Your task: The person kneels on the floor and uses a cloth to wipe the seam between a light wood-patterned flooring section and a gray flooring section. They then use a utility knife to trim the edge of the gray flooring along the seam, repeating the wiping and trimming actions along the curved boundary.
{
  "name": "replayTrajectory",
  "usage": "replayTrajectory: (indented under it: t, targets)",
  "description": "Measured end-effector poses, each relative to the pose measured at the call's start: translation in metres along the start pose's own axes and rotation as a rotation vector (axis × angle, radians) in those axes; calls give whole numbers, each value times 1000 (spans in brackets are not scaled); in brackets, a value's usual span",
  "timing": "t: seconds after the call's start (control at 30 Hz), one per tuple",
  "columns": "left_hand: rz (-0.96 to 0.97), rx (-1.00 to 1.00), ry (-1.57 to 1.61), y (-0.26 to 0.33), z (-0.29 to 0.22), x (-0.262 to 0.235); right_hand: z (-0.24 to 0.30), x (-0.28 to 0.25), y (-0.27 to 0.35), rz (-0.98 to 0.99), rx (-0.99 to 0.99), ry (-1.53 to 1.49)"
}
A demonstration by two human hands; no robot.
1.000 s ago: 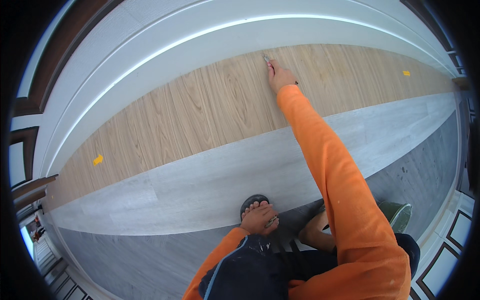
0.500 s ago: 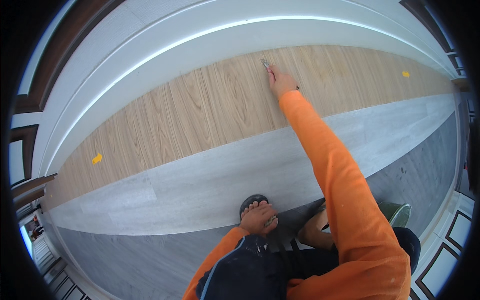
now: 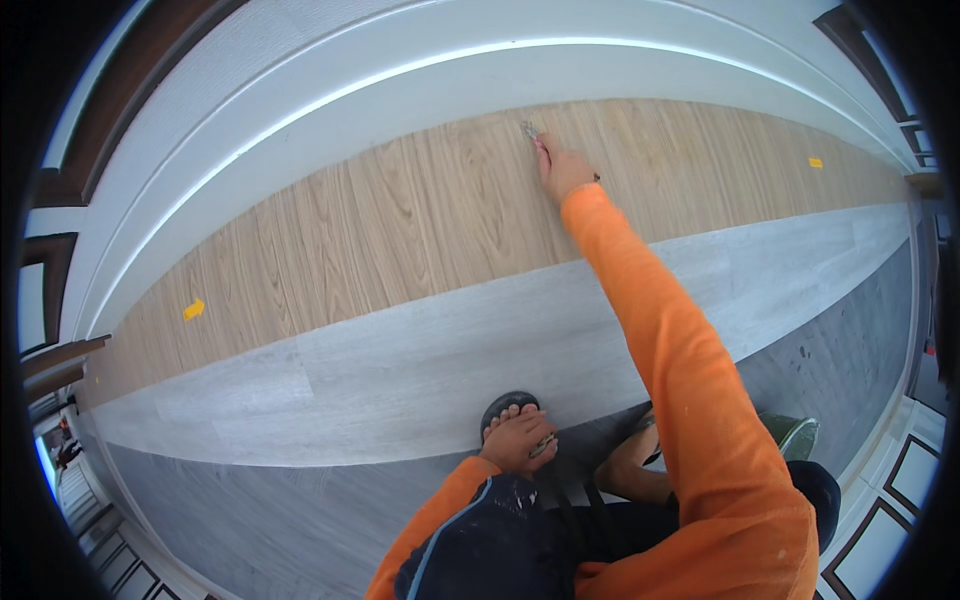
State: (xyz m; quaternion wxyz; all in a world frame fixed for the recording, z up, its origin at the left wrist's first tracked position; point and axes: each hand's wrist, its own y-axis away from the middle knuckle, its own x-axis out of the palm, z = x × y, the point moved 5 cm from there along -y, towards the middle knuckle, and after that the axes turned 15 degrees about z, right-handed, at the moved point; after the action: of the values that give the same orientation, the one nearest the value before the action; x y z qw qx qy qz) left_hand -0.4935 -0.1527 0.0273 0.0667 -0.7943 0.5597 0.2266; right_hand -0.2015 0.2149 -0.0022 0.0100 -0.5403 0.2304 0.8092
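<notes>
My right hand (image 3: pixel 565 168) reaches far forward over the wood-look floor planks (image 3: pixel 380 220), closed round a small hand tool (image 3: pixel 529 130). The tool looks like a narrow scraper with a pale metal tip and a reddish handle; its tip is at the planks, a short way from the wall's foot. Down by my sandalled foot (image 3: pixel 512 405), my left hand (image 3: pixel 518 442) is closed, with a small brassy object (image 3: pixel 542 446) showing at its fingers. What that object is cannot be made out.
A pale grey strip of flooring (image 3: pixel 400 370) borders the planks, with darker grey floor (image 3: pixel 280 510) nearer me. Yellow arrow markers (image 3: pixel 194 309) lie on the planks at left and right. A green bucket (image 3: pixel 793 436) stands beside my right leg. A white wall (image 3: pixel 330 115) rises ahead.
The view has shifted slightly. My right hand and its tool stay at nearly the same spot on the planks; my left hand has not visibly moved.
</notes>
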Motion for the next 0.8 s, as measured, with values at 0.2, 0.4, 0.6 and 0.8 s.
replayTrajectory:
  t: [0.2, 0.4, 0.6, 0.8]
  targets:
    - [-2, -33, 22, 1, 1, 2, 7, -4, -5, 9, -5, 18]
    - [5, -13, 42, -1, -4, -5, 6, -3, -5, 13, -9, 1]
    - [28, -57, 13, -1, -6, -6, 12, -4, -16, 17, 33, 33]
    - [-9, -3, 18, -2, -4, -6, 8, 3, -4, 35, -15, 40]
